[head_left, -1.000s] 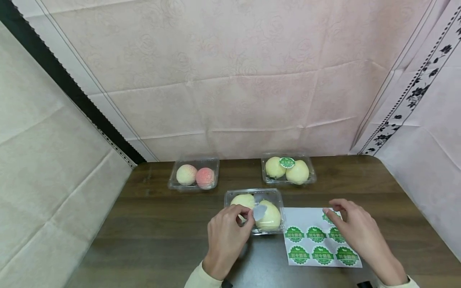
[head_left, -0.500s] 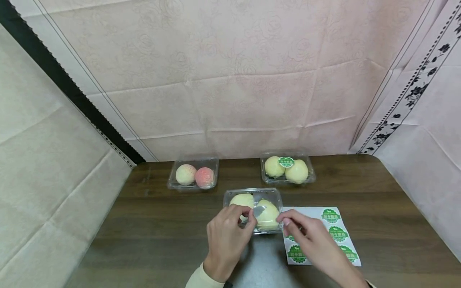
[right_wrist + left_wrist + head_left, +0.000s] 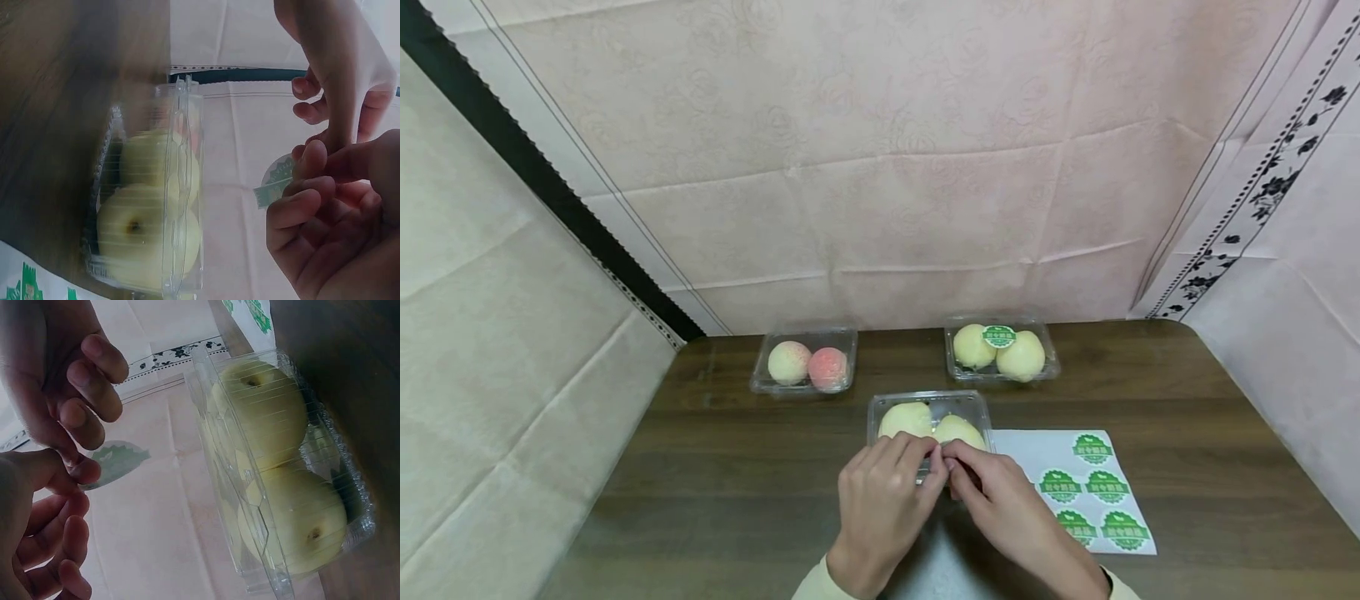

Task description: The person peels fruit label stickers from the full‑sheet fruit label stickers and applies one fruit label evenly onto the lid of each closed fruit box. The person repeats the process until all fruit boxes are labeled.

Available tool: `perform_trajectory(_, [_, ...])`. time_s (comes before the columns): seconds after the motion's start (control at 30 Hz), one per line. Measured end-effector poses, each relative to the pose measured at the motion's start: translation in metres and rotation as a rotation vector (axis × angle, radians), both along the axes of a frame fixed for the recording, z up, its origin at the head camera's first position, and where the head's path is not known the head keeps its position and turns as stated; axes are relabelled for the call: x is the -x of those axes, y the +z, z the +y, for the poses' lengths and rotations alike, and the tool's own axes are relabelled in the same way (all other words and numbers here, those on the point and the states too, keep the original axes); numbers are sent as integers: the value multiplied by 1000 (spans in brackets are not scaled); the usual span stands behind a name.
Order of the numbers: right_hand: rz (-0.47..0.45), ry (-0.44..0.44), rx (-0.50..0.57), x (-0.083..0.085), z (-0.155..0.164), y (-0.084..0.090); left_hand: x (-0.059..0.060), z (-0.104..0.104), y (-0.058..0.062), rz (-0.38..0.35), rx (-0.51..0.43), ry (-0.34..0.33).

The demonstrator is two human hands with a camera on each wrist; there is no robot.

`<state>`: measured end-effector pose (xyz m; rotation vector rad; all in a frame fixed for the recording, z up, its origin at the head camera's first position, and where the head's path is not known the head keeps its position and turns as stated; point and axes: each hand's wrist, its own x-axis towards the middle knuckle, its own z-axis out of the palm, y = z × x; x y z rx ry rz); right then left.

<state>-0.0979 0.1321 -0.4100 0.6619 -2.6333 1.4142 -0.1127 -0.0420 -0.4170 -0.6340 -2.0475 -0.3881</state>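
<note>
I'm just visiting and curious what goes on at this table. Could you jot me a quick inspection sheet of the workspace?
Surface: dark wooden table, bare wood showing near the front.
Job's things: green sticker pinched between both hands above the near clear box of two yellow fruits; sticker sheet with five green labels lying right of that box.
Clutter: far left box of pinkish fruits, unlabelled; far right box of yellow fruits, green label on its lid.
Grips: left hand and right hand meet fingertip to fingertip on the sticker.
Cables: nothing seen.
Surroundings: pale pink patterned cloth hung behind and at both sides.
</note>
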Motion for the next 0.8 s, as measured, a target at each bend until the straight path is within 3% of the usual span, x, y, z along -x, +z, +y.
perform_trajectory(0.47, [115, -151, -96, 4, 2, 0, 0, 2, 0, -54, 111, -139])
perform_trajectory(0.63, [216, -110, -130, 7, 7, -1, 0, -1, 1, -146, 115, -170])
perform_trajectory(0.8, [279, -94, -113, 10, 13, -4, 3, -5, 4, -241, 44, -182])
